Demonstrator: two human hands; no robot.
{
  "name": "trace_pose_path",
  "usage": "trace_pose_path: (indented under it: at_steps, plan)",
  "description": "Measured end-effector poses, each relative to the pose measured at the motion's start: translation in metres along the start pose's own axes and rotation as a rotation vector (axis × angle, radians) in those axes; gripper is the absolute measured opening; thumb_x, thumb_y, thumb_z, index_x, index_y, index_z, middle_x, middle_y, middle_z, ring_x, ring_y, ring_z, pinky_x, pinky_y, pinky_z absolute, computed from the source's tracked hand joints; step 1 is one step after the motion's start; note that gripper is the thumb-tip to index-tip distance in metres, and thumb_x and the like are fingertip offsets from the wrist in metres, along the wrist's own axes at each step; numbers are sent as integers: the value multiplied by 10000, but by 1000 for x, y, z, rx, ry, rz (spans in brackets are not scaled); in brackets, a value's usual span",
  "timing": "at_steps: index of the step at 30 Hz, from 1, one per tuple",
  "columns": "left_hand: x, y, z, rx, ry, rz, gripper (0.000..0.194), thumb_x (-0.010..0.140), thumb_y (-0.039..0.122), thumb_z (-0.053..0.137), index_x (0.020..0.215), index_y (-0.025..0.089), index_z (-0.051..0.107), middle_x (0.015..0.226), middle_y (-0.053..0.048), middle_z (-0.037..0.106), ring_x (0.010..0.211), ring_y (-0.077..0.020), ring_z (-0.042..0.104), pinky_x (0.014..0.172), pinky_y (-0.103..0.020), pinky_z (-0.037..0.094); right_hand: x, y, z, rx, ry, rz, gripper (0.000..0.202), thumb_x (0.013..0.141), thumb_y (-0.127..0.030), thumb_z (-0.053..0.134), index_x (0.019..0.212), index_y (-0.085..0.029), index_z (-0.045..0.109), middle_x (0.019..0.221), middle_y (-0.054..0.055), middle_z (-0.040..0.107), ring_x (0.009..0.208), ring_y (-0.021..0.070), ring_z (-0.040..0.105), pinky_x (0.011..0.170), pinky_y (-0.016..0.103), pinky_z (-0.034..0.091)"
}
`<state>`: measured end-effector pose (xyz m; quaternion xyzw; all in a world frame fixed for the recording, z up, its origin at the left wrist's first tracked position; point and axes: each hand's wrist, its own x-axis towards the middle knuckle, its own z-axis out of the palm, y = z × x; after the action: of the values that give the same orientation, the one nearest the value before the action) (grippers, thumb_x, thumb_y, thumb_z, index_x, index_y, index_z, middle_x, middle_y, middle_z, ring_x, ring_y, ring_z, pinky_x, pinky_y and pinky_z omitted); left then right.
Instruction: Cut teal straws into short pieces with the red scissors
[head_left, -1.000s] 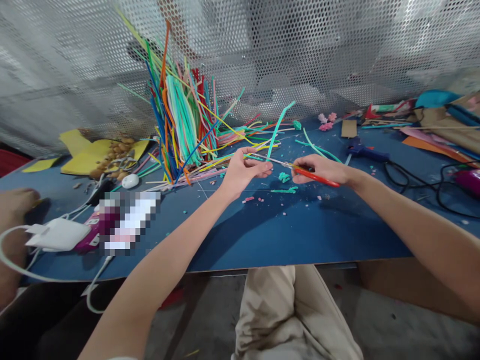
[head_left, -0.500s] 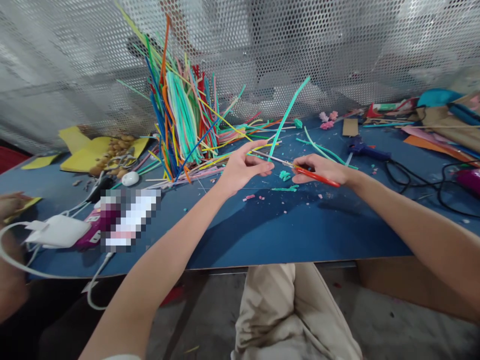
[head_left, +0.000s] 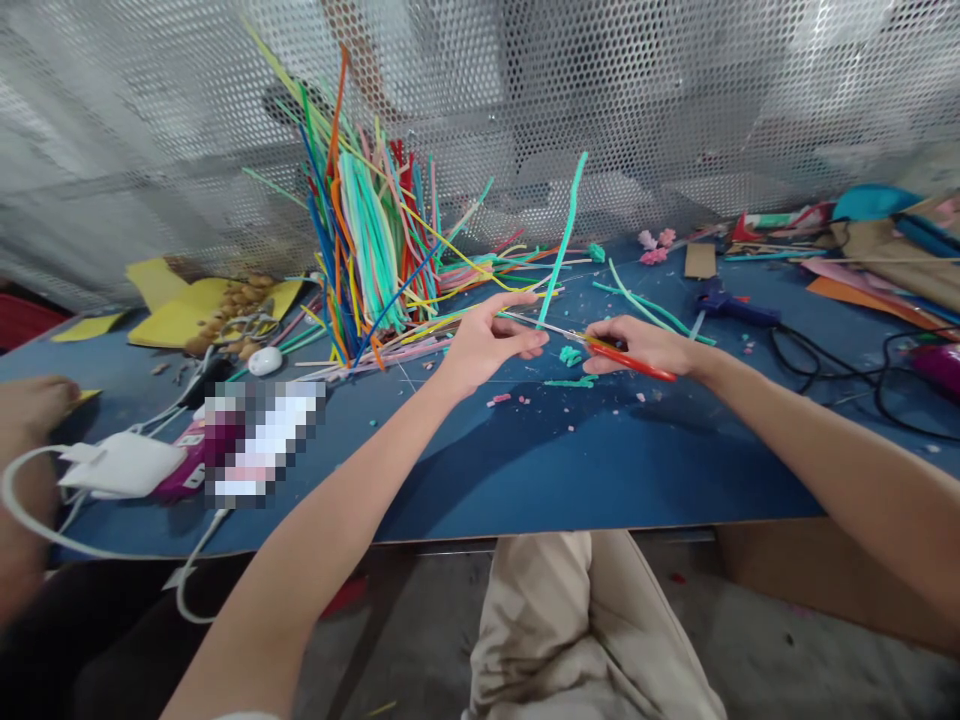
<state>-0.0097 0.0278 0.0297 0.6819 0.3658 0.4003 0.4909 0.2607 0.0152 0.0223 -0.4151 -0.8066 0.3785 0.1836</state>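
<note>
My left hand point(head_left: 491, 345) pinches the lower end of a teal pipe cleaner point(head_left: 564, 235), which rises upward above the blue table point(head_left: 480, 480). To its right, my right hand point(head_left: 637, 345) is closed on orange-handled scissors point(head_left: 626, 360). Their blades point left and reach the pipe cleaner near my left fingertips. Short teal pieces point(head_left: 571, 383) and a small curled teal piece point(head_left: 571, 356) lie on the table below the scissors. Behind my right hand rest longer teal pipe cleaners point(head_left: 652, 308).
A bundle of coloured pipe cleaners point(head_left: 371, 250) stands at back left. A blue glue gun point(head_left: 731, 303) with black cable lies right. Left are a phone point(head_left: 266, 440), a white charger point(head_left: 124, 464) and another person's hand point(head_left: 34, 405). A perforated metal panel point(head_left: 525, 120) stands behind.
The top of the upright teal pipe cleaner has swung left, so it stands steeper. The scissors have shifted slightly left. Another person's hand at the far left has moved a little.
</note>
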Motion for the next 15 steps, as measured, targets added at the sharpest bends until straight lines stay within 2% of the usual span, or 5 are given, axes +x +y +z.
trace_pose_path:
  at_steps: [6, 10, 15]
  plan:
    - [0, -2, 2, -6, 9, -5, 727, 732, 336, 865, 1370, 196, 544, 779, -30, 756, 717, -208, 746, 722, -365, 612, 3, 6, 4, -63, 46, -10, 268, 807, -412, 691, 760, -208, 524, 676, -49, 451, 639, 125, 389, 622, 312, 301]
    - [0, -3, 1, -18, 16, -30, 739, 733, 338, 871, 1381, 194, 547, 776, -33, 754, 727, -215, 748, 725, -372, 610, 5, 10, 8, -135, 72, -42, 202, 794, -315, 627, 721, -214, 468, 656, -51, 409, 635, 123, 360, 616, 312, 292]
    - [2, -5, -2, -20, 31, -65, 747, 725, 335, 884, 1385, 203, 559, 832, -52, 767, 754, -219, 755, 744, -375, 614, 7, 8, 15, -169, 137, 26, 177, 781, -304, 619, 708, -214, 485, 626, -45, 413, 604, 122, 365, 586, 314, 290]
